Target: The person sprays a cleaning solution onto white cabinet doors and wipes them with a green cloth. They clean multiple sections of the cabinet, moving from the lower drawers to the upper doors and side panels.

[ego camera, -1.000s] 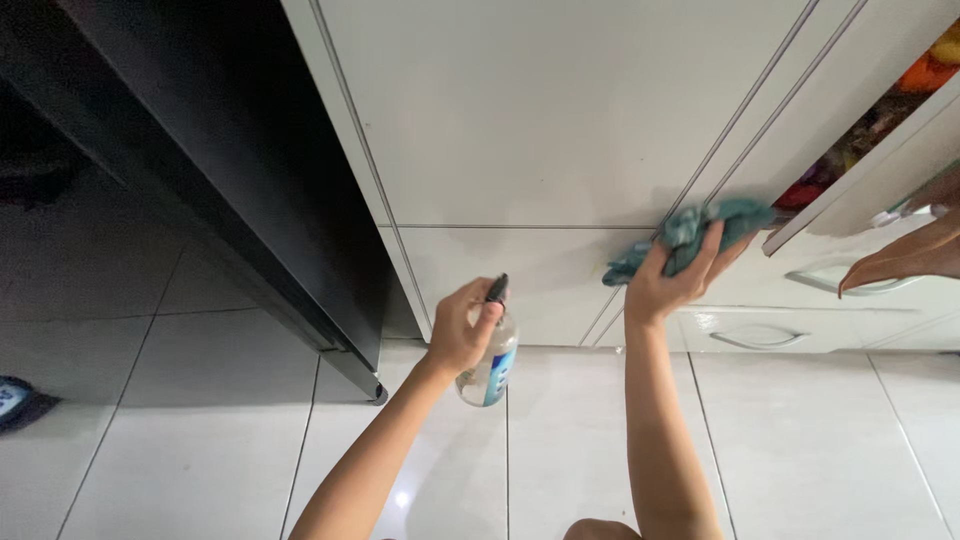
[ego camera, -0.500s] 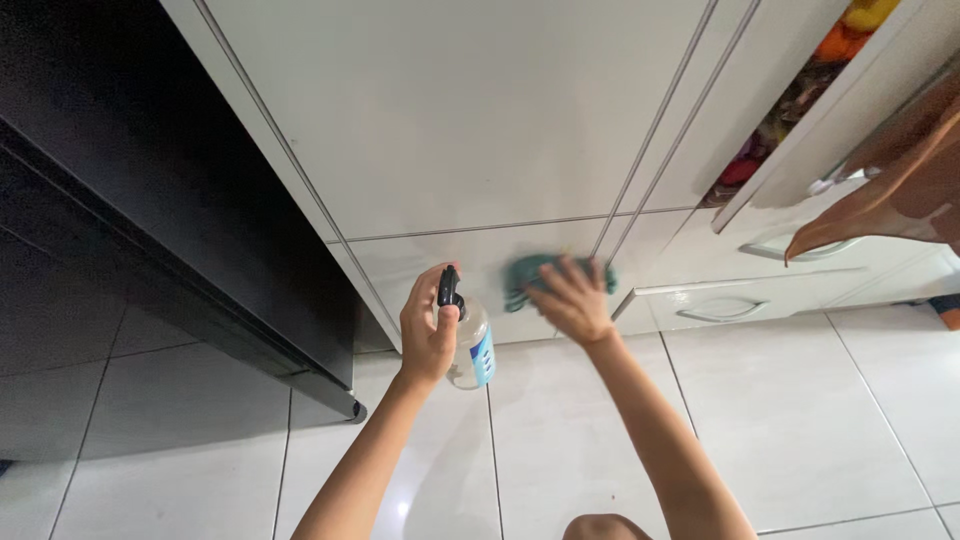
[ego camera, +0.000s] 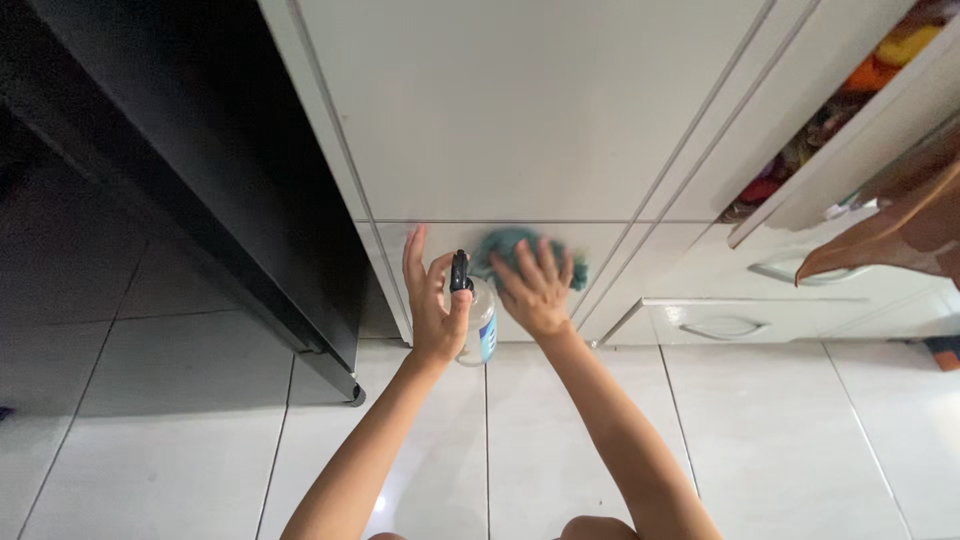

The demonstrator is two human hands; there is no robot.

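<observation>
Teal cleaning cloth [ego camera: 505, 243], soft and crumpled, lies pressed flat against the lower white cabinet panel [ego camera: 600, 245], just under the horizontal seam that splits that panel from the tall smooth white door [ego camera: 530, 110] above it.

At the far left stands a glossy black appliance [ego camera: 200, 170], its lower corner reaching down to the pale glazed floor tiles [ego camera: 800, 440]. Next to it, the left hand [ego camera: 435, 305] is wrapped around the neck of a small clear plastic spray bottle [ego camera: 480, 325] with a black trigger head and a blue-and-white label; the thumb lies by the trigger and the forefinger sticks straight up, free of the bottle. The bottle's long axis runs roughly upright in the picture, nozzle end toward the cabinet seam and base toward the floor. How much liquid it holds cannot be told.

Just beside it, the right hand [ego camera: 535, 290] is spread wide, fingers apart, palm flat on the cloth, whose edges show above and right of the fingertips.

Further right, a white drawer front with a curved recessed handle [ego camera: 722, 327] sits near the cabinet's bottom edge. At the upper right corner an open white drawer [ego camera: 850, 130] holds a jumble of orange, yellow and red items, too blurred to name. Another person's hand [ego camera: 890, 235] shows at the right edge.
</observation>
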